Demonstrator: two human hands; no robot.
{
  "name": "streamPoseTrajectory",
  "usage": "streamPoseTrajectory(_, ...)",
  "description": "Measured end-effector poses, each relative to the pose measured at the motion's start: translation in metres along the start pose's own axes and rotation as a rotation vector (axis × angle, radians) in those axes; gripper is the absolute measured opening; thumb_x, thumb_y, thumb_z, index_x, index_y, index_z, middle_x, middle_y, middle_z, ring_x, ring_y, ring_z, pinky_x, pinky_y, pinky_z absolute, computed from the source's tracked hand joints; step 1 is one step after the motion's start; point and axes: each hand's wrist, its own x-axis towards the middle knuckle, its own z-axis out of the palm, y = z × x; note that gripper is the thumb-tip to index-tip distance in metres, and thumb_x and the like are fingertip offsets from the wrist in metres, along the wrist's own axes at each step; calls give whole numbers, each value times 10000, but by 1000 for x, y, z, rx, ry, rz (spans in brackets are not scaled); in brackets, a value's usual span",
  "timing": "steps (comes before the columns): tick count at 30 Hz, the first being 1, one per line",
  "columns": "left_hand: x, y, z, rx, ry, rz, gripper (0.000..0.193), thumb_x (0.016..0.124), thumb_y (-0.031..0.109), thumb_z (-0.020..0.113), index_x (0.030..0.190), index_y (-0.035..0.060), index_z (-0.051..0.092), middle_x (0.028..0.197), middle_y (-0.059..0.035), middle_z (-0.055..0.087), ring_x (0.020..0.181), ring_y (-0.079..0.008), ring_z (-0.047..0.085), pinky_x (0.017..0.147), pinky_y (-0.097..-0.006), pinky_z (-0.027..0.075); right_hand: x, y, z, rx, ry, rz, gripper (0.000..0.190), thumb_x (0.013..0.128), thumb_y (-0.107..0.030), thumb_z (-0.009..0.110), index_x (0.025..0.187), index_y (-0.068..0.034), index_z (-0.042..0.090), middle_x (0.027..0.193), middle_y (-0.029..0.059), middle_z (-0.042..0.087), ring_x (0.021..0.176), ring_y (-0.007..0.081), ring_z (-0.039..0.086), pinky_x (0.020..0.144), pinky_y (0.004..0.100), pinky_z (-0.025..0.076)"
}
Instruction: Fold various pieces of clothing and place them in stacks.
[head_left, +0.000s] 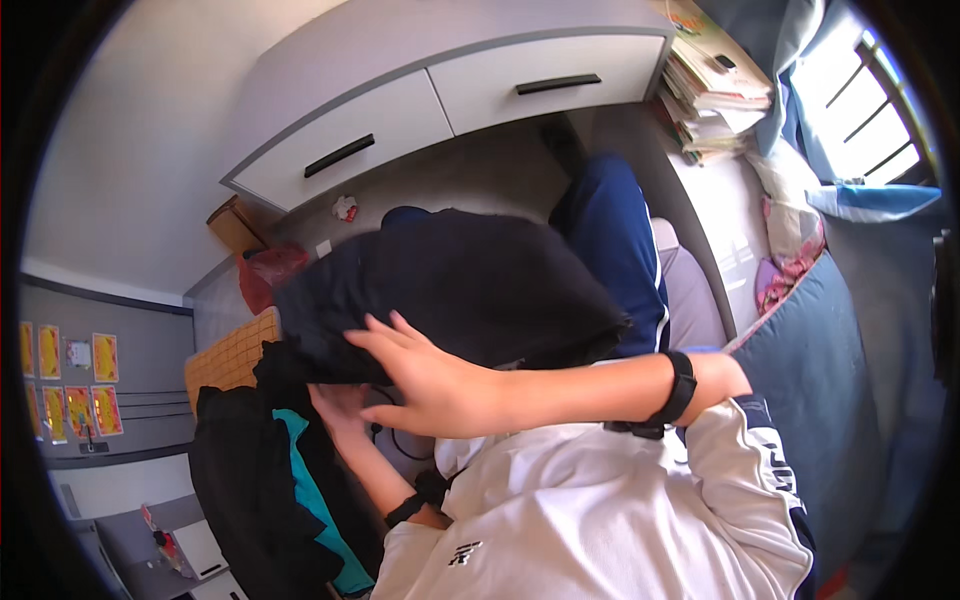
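Note:
A folded black garment (465, 285) is spread across my lap, over navy trousers (611, 240) with a white side stripe. My right hand (435, 379) reaches across my body to its left end, fingers apart, with the fingertips over the dark cloth. Just below, my left hand (341, 405) is at the garment's near edge. Its fingers are partly hidden there, so its grip does not show. Beside my left arm lie more black clothes (232, 480) with a teal piece of cloth (304, 465) among them.
A white-fronted drawer cabinet (375, 127) stands ahead, with a red plastic bag (262, 270) and a cardboard box (236, 225) near its left end. Stacked books and papers (712, 90) are at the upper right. A blue-grey quilt (810, 390) lies to my right, a tan checkered pad (232, 352) to my left.

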Motion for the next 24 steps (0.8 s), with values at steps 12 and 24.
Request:
streamPoseTrajectory(12, 44, 16, -7, 431, 92, -291, 940, 976, 712, 480, 1590, 25, 297, 1592, -153, 400, 1461, -334, 368, 1171, -578, 251, -61, 167, -107, 246, 502, 933, 1040, 853, -557, 781, 1521, 86, 310, 1455, 284, 506, 1327, 328, 536, 1111, 386, 424)
streamPoseTrajectory(24, 82, 29, 13, 803, -31, -301, 803, 974, 549, 648, 1525, 10, 424, 1508, -134, 509, 1403, -236, 461, 1147, -350, 353, -55, 181, -119, 1098, 252, 983, 894, 859, -337, 852, 1482, 65, 353, 1382, 203, 569, 1286, 267, 577, 1101, 383, 472)
